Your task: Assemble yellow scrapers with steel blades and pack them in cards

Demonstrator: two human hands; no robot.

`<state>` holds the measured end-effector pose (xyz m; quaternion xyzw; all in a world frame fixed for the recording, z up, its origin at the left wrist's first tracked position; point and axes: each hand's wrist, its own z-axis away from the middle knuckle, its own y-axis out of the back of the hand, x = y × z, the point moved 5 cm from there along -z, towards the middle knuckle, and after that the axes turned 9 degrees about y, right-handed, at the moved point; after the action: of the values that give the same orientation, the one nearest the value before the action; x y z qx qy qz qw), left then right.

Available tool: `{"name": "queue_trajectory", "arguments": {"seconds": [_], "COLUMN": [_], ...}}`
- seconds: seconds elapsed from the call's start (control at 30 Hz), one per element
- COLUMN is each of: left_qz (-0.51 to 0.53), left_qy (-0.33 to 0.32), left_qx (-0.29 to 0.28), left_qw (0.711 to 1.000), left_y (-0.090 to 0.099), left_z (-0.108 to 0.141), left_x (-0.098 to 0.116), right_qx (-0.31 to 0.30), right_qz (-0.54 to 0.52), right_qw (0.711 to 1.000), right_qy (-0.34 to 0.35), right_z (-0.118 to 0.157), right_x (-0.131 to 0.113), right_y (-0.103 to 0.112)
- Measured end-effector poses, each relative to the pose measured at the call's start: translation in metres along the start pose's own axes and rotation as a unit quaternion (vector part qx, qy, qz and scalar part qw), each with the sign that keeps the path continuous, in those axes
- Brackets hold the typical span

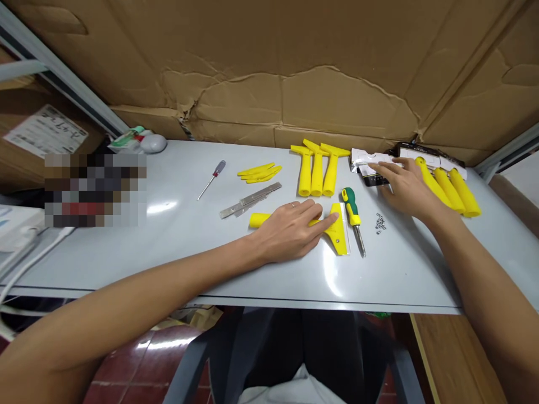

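My left hand (295,230) lies over a yellow scraper (337,233), its fingers curled round the handle and the index finger stretched onto the head. A metal blade edge and a screw show on that scraper head. Beside the blade lies a green and yellow screwdriver (352,216). My right hand (404,185) is open, fingers spread above the black and white packaging (373,163) at the back right; whether the fingertips touch it I cannot tell. Several small screws (380,224) lie in a pile below that hand. Yellow handles (448,191) stand to its right.
Further yellow scraper bodies (318,168) lie behind my left hand. Thin yellow strips (259,173), metal blades (252,200) and a small screwdriver (211,179) are left of them. A cardboard sheet (295,101) walls the back. A white cable (37,255) runs at the left edge.
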<state>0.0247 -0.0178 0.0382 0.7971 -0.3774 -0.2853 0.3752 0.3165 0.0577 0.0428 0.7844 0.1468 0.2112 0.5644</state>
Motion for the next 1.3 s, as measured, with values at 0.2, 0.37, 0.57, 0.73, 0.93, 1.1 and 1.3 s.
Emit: {"name": "queue_trajectory", "arguments": {"seconds": [0.2,0.37,0.57,0.73,0.93,1.1,1.3], "left_qz": [0.002,0.135,0.328,0.518,0.636,0.638,0.650], "left_qy": [0.057,0.201,0.292,0.326,0.367,0.416,0.429], "left_qx": [0.084,0.123,0.119,0.066,0.074,0.109,0.146], "left_qw": [0.995,0.962,0.891,0.788,0.675,0.638,0.610], "left_y": [0.012,0.021,0.017,0.012,0.015,0.013,0.020], "left_z": [-0.005,-0.005,-0.007,-0.011,-0.017,-0.011,-0.010], "left_x": [-0.018,-0.044,-0.061,-0.074,-0.089,-0.110,-0.121], "right_qx": [0.003,0.016,0.082,0.198,0.287,0.200,0.155], "right_qz": [0.026,-0.013,-0.144,-0.284,-0.623,-0.643,-0.684], "right_qw": [1.000,0.999,0.979,0.925,0.707,0.730,0.702], "right_qy": [-0.012,-0.032,-0.115,-0.156,-0.170,-0.120,-0.125], "right_z": [-0.004,-0.007,-0.003,0.001,-0.002,-0.010,-0.011], "right_x": [0.004,-0.001,-0.005,-0.002,-0.018,-0.064,-0.085], "right_y": [0.001,0.015,0.033,0.052,0.052,0.056,0.054]}}
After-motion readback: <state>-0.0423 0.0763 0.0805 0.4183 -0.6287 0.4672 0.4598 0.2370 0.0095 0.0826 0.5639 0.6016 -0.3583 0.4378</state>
